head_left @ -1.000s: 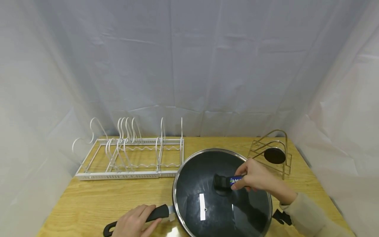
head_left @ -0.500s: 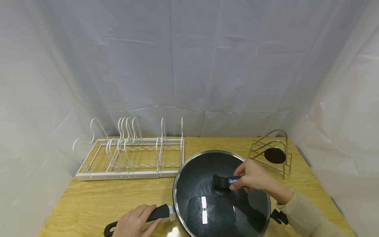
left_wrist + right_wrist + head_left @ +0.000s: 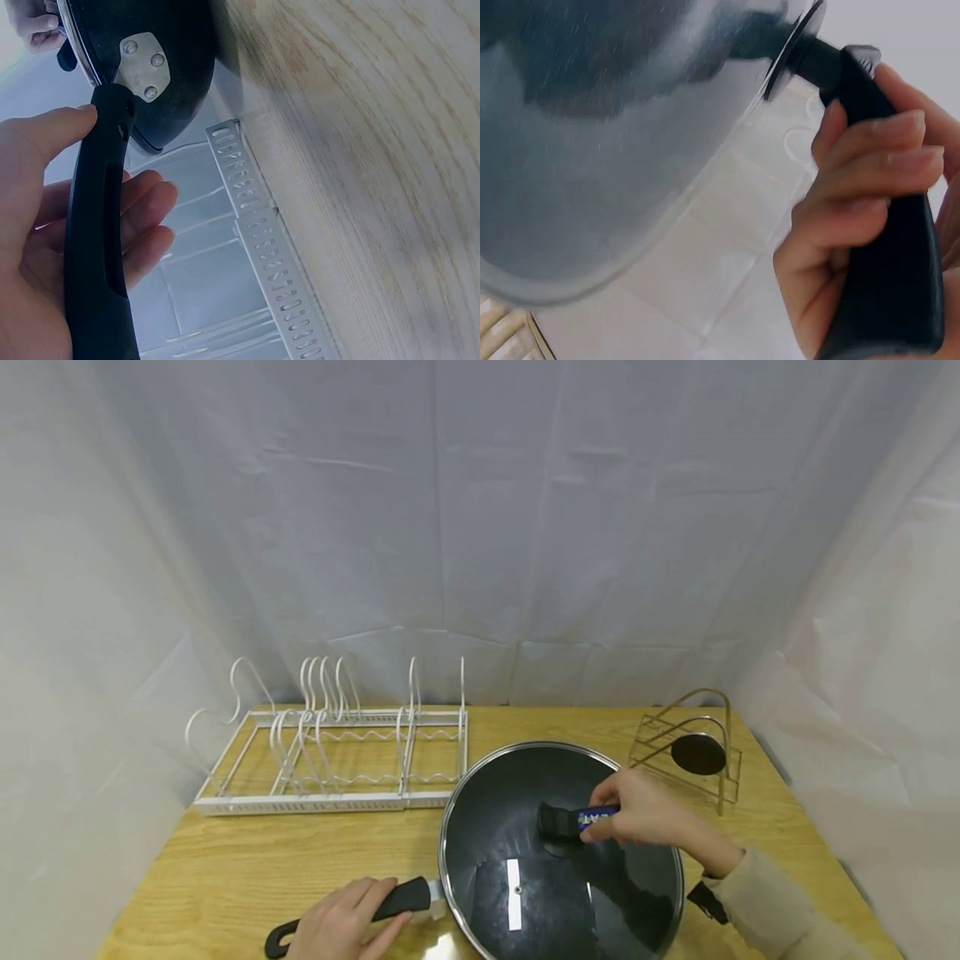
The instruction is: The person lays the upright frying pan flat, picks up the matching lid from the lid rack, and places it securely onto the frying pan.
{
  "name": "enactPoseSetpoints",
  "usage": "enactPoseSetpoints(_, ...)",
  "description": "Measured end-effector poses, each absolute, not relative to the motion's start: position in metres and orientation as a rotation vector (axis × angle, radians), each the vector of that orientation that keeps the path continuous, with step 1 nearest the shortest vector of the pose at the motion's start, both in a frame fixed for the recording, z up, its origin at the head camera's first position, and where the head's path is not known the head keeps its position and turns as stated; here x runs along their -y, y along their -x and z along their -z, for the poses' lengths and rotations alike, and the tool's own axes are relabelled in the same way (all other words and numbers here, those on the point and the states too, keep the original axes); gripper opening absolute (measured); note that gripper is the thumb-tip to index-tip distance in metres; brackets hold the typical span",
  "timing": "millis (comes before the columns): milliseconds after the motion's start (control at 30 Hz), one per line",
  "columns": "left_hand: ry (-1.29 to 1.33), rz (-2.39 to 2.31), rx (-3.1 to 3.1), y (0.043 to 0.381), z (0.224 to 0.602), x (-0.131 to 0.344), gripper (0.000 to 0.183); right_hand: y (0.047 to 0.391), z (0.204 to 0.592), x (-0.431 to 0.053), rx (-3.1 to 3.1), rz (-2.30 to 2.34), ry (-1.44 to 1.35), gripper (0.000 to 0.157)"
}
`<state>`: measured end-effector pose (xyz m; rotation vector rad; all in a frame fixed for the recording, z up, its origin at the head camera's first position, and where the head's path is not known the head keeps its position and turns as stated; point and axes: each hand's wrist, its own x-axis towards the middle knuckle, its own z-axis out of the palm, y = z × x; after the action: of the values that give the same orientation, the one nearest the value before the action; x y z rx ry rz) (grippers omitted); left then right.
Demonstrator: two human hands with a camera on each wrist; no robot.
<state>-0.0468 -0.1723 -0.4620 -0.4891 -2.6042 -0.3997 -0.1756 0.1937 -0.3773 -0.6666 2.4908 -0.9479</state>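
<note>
A large dark pan (image 3: 176, 90) with a long black handle (image 3: 401, 898) stands at the table's front, under a steel-rimmed glass lid (image 3: 487, 827). My left hand (image 3: 341, 920) holds the pan's handle; in the left wrist view the thumb lies along it and the fingers curl behind. My right hand (image 3: 637, 810) grips the lid's black handle (image 3: 892, 277), which has a blue label on top. In the right wrist view the fingers wrap round that handle. The pan's small far handle (image 3: 707, 902) shows beside my right sleeve. Whether the lid's rim sits fully on the pan cannot be told.
A white wire rack (image 3: 300, 806) with several upright loops stands at the back left. At the back right is a small gold wire stand (image 3: 723, 760) with a dark round disc (image 3: 698, 753). Pale sheeting (image 3: 480, 527) surrounds the wooden table (image 3: 225, 868).
The lid's far edge sits slightly lower in view, and its right edge and the pan's small handle have shifted slightly left. Both hands keep their holds.
</note>
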Motion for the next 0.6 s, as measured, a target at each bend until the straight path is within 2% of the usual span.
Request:
enactPoseSetpoints(233,0.494,0.441,2.603,0.0482,0.4620,0.1723,0.032,0.1769,0.3790,-0.1965,-2.564,0.835,0.830,0.018)
enactPoseSetpoints(600,0.611,0.454,2.505,0.0552,0.4636,0.1782,0.034,0.1749,0.3801,-0.1963,-2.698,0.672,0.885,0.022)
